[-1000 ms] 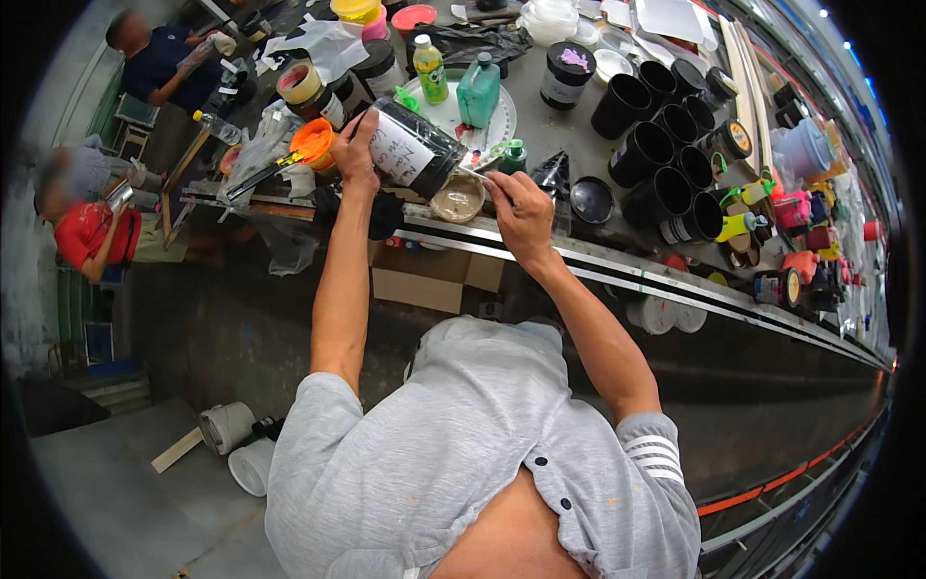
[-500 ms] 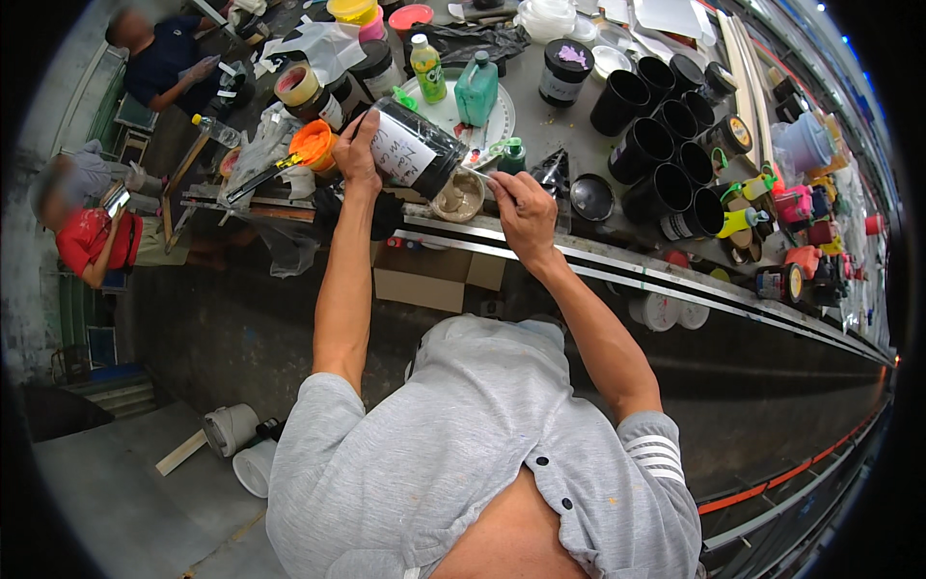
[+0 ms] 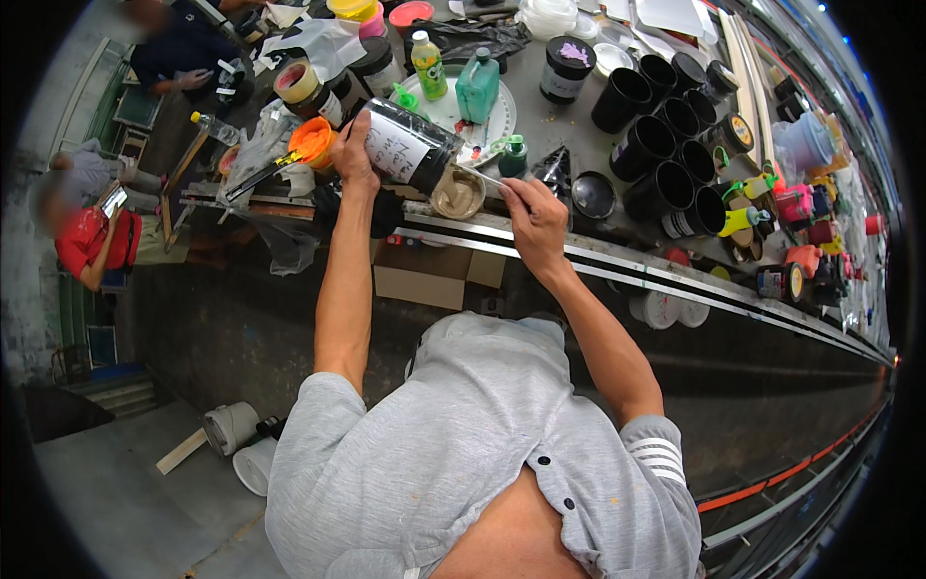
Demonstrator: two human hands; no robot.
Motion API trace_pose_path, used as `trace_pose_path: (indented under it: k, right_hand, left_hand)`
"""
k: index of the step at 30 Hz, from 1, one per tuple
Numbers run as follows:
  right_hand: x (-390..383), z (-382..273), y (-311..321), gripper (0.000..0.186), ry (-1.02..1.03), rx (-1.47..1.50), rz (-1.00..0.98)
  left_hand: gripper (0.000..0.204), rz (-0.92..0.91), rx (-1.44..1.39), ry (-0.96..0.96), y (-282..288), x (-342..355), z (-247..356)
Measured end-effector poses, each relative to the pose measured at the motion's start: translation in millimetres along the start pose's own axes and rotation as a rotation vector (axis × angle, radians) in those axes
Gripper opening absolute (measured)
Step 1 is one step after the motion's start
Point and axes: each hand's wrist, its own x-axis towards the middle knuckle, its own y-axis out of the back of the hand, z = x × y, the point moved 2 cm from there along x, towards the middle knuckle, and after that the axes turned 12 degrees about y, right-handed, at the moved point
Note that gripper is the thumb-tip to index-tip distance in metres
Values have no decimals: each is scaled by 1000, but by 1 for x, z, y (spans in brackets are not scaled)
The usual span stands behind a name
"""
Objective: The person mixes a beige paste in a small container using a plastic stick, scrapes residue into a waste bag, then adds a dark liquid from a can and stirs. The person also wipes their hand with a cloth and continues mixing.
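My left hand (image 3: 356,159) is wrapped round a black plastic jar (image 3: 403,145) with a handwritten white label. The jar lies tilted, its mouth low and to the right, over a small tub of beige paste (image 3: 458,195) by the table's front edge. Between the thumb and fingers of my right hand (image 3: 535,224) is a thin pale stick (image 3: 485,178), its far end close to the jar's mouth. What that end touches is hard to make out. A round black lid (image 3: 593,196) lies to the right of my right hand.
Several open black jars (image 3: 648,150) crowd the table's right. Behind the tilted jar stand a green jug (image 3: 476,89) and a drink bottle (image 3: 428,66). An orange-topped tub (image 3: 313,144) is at left. Two people (image 3: 92,227) are farther left. A metal rail (image 3: 617,267) edges the table.
My right hand has shifted slightly right and down, drawing the stick away from the jar's mouth. The jar stays tilted in my left hand. The person in dark clothing has moved right.
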Motion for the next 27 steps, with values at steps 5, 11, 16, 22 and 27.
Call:
trace_pose_path:
  k: [5, 11, 16, 22, 27]
  right_hand:
    - [-10, 7, 8, 10, -58, 19, 69]
    - [-17, 23, 1, 13, -114, -62, 26]
    - [-20, 32, -13, 14, -120, -135, -32]
    - [5, 14, -19, 15, -26, -307, -183]
    - [42, 8, -32, 18, 59, -370, -300]
  left_hand:
    - [39, 91, -109, 19, 9, -7, -4]
    - [40, 296, -240, 31, 28, -33, -18]
    - [43, 395, -269, 40, 26, -48, -22]
    - [47, 506, -387, 61, 18, -67, -17]
    - [51, 511, -461, 99, 27, -78, -28]
